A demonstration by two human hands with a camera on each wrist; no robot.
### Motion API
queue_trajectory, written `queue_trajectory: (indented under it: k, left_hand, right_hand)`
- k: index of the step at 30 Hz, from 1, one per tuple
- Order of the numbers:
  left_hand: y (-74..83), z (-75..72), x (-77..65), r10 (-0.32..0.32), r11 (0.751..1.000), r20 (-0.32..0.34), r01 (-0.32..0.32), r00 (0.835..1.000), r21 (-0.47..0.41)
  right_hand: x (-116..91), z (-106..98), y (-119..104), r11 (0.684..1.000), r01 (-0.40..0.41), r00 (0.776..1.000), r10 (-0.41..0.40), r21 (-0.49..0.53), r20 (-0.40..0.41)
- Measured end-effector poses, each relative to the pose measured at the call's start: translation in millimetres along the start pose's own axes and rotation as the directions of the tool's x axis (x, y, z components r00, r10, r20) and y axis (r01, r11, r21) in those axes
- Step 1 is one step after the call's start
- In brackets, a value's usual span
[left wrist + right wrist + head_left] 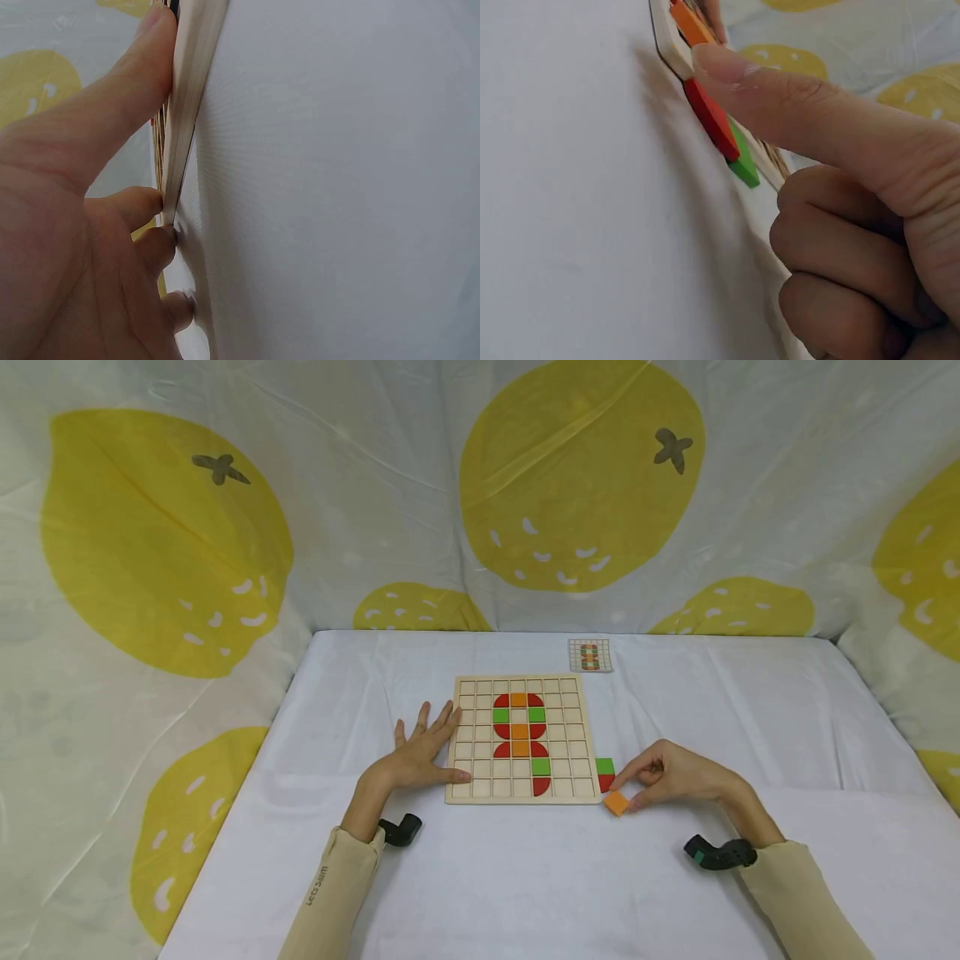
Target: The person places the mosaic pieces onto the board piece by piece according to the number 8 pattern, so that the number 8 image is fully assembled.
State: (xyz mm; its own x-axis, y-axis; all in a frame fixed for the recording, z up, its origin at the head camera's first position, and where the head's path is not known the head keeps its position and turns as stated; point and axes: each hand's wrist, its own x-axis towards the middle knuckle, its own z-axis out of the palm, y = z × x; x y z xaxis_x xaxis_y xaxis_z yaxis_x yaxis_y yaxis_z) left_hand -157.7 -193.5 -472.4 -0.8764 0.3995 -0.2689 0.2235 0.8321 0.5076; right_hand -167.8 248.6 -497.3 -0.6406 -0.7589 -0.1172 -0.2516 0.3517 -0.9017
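Observation:
A square wooden grid board [480, 781] lies on the white table, with red, green and orange tiles forming a figure in its middle columns. My left hand [420, 756] rests at the board's left edge with its fingers spread, the thumb [142, 71] on the rim. At the board's lower right corner my right hand [675, 774] pinches an orange square tile [617, 803] between thumb and forefinger, the other fingers curled in. Beside the board's right edge lie a green square tile [604, 766] and a red rounded tile [711, 120], close to the right fingertips.
Behind the board lies a small pattern card [590, 656] printed with a similar figure on a grid. A curtain with yellow lemons [585, 468] hangs behind the table [510, 885]. Black wrist devices [720, 853] sit at both sleeves.

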Motion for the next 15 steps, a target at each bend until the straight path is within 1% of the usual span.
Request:
queue_trajectory:
  k: [3, 5, 8, 10, 13, 15]
  left_hand:
    - [0.4, 0.2, 0.3, 0.000, 1.000, -0.002, 0.000, 1.000, -0.001]
    - [0.6, -0.1, 0.1, -0.001, 1.000, -0.001, 0.001, 1.000, 0.000]
    - [1.0, -0.5, -0.6, 0.000, 1.000, 0.001, 0.000, 1.000, -0.001]
    - [1.4, -0.5, -0.9, 0.000, 1.000, 0.003, 0.000, 1.000, -0.008]
    - [1.9, -0.6, -1.1, 0.001, 1.000, 0.001, -0.001, 1.000, -0.010]
    - [1.4, -0.3, -0.7, -0.001, 1.000, 0.002, 0.001, 1.000, -0.010]
  right_hand:
    - [7.6, 7.4, -8.2, 1.000, -0.022, 0.997, 0.021, -0.012, -0.081]
    - [15.6, 15.5, -14.6, 0.999, -0.052, 0.986, 0.049, -0.016, -0.160]
    - [29.8, 30.4, -24.2, 0.995, -0.097, 0.956, 0.090, -0.014, -0.280]
    - [38.9, 40.8, -31.1, 0.993, -0.119, 0.933, 0.110, -0.005, -0.342]
    - [50.4, 54.7, -40.8, 0.991, -0.132, 0.911, 0.123, 0.004, -0.394]
    - [56.5, 63.1, -46.2, 0.990, -0.137, 0.903, 0.131, 0.016, -0.410]
